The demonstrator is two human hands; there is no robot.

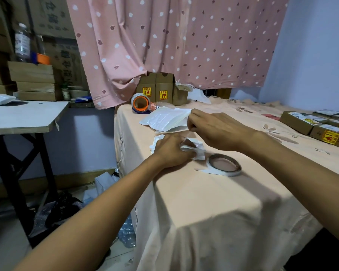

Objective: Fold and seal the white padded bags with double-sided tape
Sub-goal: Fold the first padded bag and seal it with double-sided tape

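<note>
2 hands met over a small white padded bag (pixel 194 150) near the left edge of a table draped in a peach cloth (pixel 204 202). The left hand (pixel 171 151) lay palm down on the bag, fingers curled and pressing it against the cloth, so most of the bag was hidden beneath it. The right hand (pixel 213 130) hovered just above, its thumb and forefinger pinched together at the fingertips on a thin pale strip rising from the bag; whether that strip was tape backing or part of the bag could not be told. The other fingers of that hand were loosely curled.

Just beside the bag, toward the person, a roll of white double-sided tape (pixel 223 164) lay flat on the cloth with a short tail of tape trailing to its left. Beyond the hands, a pile of larger white padded bags (pixel 164 119) rested on the table, partly behind the right hand. Farther back near the table's corner stood a packing tape dispenser (pixel 141 103) with an orange core, and behind it 2 brown cartons (pixel 156 90) with yellow labels. More labelled brown boxes (pixel 321 127) lay along the right edge. A pink spotted curtain (pixel 174 40) hung behind, and a side table (pixel 24 118) stood at the left.
</note>
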